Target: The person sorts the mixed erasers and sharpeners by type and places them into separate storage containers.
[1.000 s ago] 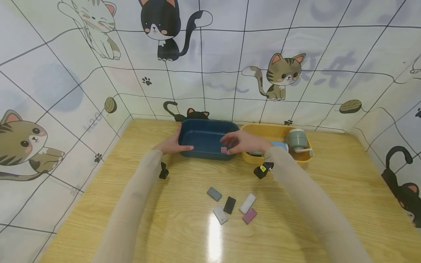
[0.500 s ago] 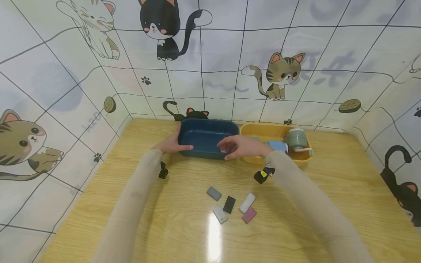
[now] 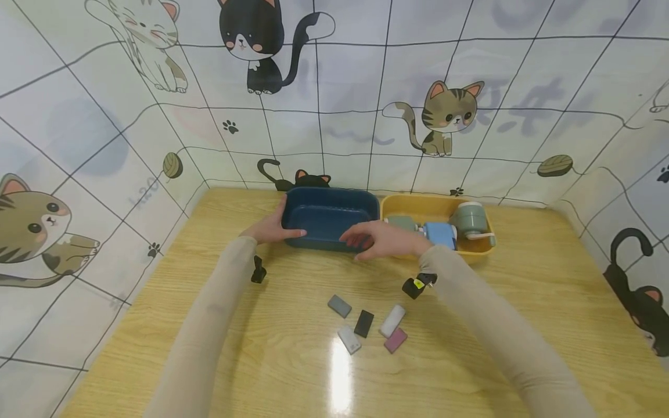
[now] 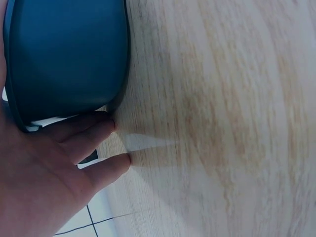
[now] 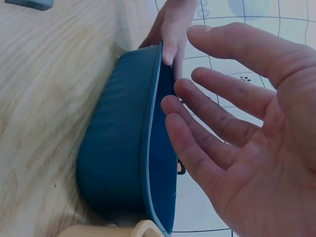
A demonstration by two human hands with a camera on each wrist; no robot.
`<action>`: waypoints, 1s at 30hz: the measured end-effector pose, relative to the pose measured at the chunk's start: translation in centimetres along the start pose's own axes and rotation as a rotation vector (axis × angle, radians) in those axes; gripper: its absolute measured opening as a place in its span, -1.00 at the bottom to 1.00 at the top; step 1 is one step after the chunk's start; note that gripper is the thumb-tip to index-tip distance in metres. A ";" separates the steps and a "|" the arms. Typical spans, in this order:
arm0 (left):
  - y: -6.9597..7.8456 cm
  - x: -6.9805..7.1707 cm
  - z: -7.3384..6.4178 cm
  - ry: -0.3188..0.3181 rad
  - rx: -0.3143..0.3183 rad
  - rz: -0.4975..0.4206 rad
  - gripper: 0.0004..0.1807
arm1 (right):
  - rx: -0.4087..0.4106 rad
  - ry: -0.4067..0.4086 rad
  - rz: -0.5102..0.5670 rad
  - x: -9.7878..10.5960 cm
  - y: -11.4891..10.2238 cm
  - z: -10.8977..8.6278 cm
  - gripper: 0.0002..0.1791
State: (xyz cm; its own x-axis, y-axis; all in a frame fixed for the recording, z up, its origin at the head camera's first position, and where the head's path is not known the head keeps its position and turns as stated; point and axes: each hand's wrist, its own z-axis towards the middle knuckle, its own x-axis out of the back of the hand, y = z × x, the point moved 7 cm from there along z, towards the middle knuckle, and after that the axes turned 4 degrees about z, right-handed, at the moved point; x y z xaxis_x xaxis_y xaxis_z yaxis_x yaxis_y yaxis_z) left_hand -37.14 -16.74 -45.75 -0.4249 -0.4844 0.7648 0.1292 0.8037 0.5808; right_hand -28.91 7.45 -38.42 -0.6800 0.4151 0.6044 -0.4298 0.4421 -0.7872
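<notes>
Blue bin (image 3: 326, 216) stands with its left end in the left hand's (image 3: 269, 228) gripping fingers; the right hand (image 3: 385, 238) hovers by its right end, fingers loosely spread.

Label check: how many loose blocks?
5 on the table: grey at back, black mid, pale grey front left, white behind pink at right. The blue bin may hide more.

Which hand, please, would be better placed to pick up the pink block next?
Probably the right hand: it is empty and nearer the pink block, while the left hand grips the blue bin.
</notes>
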 end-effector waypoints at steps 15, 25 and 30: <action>0.3 0.3 0.0 0.014 -0.011 0.011 0.33 | 0.021 -0.036 0.034 -2.5 0.0 0.3 -0.45; 0.2 0.2 -0.1 0.003 -0.005 0.000 0.33 | 0.019 -0.069 0.076 -4.2 0.5 0.3 -0.46; 0.2 0.2 -0.2 0.002 0.004 -0.002 0.33 | 0.024 -0.083 0.098 -5.0 1.0 0.3 -0.45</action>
State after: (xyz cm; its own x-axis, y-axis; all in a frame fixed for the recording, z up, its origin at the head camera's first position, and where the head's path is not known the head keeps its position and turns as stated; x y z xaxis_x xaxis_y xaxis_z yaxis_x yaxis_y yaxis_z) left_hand -37.00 -16.74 -45.43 -0.4230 -0.4866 0.7644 0.1249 0.8042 0.5810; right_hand -26.12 5.53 -42.24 -0.7658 0.3875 0.5132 -0.3726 0.3831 -0.8452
